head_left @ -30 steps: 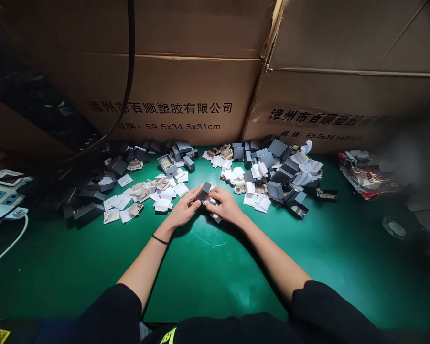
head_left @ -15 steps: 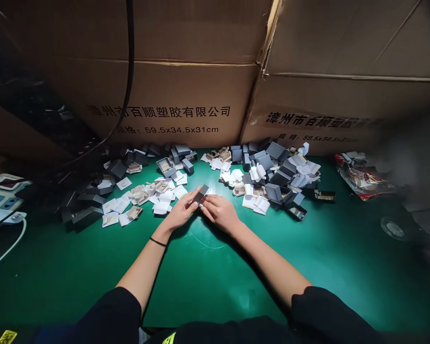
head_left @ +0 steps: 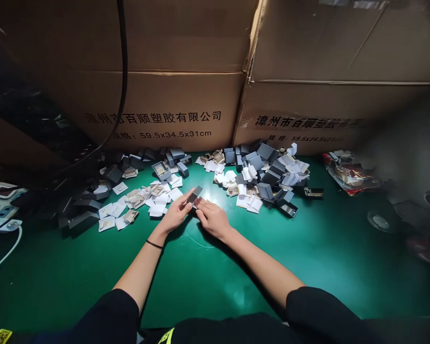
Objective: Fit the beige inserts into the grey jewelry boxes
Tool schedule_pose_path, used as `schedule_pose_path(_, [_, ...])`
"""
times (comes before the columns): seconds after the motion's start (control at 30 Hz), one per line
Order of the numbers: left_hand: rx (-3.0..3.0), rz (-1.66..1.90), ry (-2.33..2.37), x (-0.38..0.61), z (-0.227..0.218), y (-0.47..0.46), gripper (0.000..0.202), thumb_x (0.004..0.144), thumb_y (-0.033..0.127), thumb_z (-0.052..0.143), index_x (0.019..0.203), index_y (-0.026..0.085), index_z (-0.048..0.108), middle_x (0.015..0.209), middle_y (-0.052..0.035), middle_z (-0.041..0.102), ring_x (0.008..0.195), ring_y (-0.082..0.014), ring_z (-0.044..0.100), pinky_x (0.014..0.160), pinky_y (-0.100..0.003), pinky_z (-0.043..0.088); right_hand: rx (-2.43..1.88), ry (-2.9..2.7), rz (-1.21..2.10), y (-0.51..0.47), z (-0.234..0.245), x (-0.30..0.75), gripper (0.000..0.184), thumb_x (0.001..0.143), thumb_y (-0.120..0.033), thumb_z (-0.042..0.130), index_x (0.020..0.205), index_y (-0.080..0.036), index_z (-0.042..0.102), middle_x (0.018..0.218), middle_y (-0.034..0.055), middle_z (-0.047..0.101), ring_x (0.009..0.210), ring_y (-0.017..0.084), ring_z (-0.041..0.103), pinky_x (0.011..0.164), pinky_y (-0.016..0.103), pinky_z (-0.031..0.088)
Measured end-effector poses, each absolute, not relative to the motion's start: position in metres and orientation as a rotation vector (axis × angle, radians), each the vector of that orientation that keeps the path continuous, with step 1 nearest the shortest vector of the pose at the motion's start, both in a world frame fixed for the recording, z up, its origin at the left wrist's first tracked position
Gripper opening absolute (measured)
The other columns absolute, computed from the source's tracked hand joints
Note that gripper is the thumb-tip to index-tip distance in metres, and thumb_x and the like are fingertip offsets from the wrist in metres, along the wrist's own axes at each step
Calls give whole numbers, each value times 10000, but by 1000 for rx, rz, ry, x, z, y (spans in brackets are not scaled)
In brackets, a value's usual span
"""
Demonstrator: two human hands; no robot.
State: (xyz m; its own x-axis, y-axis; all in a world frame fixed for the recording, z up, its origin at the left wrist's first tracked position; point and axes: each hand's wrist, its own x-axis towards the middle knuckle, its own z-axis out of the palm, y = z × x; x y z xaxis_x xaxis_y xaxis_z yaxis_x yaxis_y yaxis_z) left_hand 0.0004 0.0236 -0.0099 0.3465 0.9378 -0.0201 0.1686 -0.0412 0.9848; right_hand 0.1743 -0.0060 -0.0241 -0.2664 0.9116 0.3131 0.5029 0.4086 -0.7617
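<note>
Over the middle of the green table, my left hand (head_left: 177, 211) is closed around a small dark grey box (head_left: 196, 195), held tilted with its upper end showing between thumb and fingers. My right hand (head_left: 213, 217) is right beside it, palm down, its fingers stretched out with the tips at the box's lower right side. The thumb stands apart from those fingers. Whatever lies under the right fingertips is hidden. Just left of the box are white and tan folded card inserts (head_left: 157, 198); more white inserts (head_left: 249, 203) lie to the right.
Dark grey boxes (head_left: 272, 177) are heaped at the right, with others (head_left: 84, 212) at the left. Large cardboard cartons (head_left: 165, 100) wall off the back. A red and clear plastic bag (head_left: 351, 177) lies far right. A power strip (head_left: 2, 208) with cables is at the left edge.
The view has shifted slightly right. Both hands stay together at the box. My right fingers, bent at the box's lower end before, are now straighter along its side.
</note>
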Motion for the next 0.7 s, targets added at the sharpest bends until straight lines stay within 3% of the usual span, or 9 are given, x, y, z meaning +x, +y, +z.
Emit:
schedule_pose_path(0.13, [1206, 932, 948, 0, -9, 23, 700, 805, 502, 653, 1406, 191, 474, 1439, -136, 485, 1284, -310, 481, 1074, -462, 392, -1184, -1284, 1093, 4, -23, 180, 377, 924, -397, 414, 782, -181, 688, 983, 87, 729, 984, 209, 677, 920, 383, 520])
schedule_pose_path(0.23, [1029, 968, 775, 2, -5, 18, 578, 822, 449, 661, 1331, 200, 548, 1394, -142, 527, 1254, -312, 513, 1039, -467, 430, -1152, -1070, 1283, 7, -20, 182, 329, 837, -494, 529, 845, -182, 631, 801, 47, 692, 680, 156, 656, 636, 296, 542])
schedule_pose_path(0.33, [959, 993, 653, 6, 0, 13, 464, 838, 388, 661, 1266, 218, 600, 1379, -129, 542, 1262, -305, 510, 1058, -471, 412, -1124, -1119, 1502, 7, -15, 182, 355, 798, -540, 568, 886, -197, 554, 544, -45, 571, 417, 107, 513, 416, 224, 408])
schedule_pose_path(0.53, [953, 980, 633, 12, 1, 9, 517, 802, 376, 704, 1282, 222, 589, 1361, -130, 557, 1261, -298, 508, 1053, -457, 416, -1029, -1222, 1697, 6, -6, 188, 382, 823, -574, 520, 750, -201, 481, 511, -16, 592, 391, 110, 519, 369, 194, 301])
schedule_pose_path(0.7, [968, 1057, 895, 23, -9, 7, 656, 807, 482, 658, 1383, 224, 480, 1389, -125, 526, 1221, -275, 530, 1022, -437, 446, -1168, -1137, 1679, 9, -6, 189, 261, 780, -441, 590, 757, -212, 466, 463, -58, 549, 355, 102, 479, 379, 198, 338])
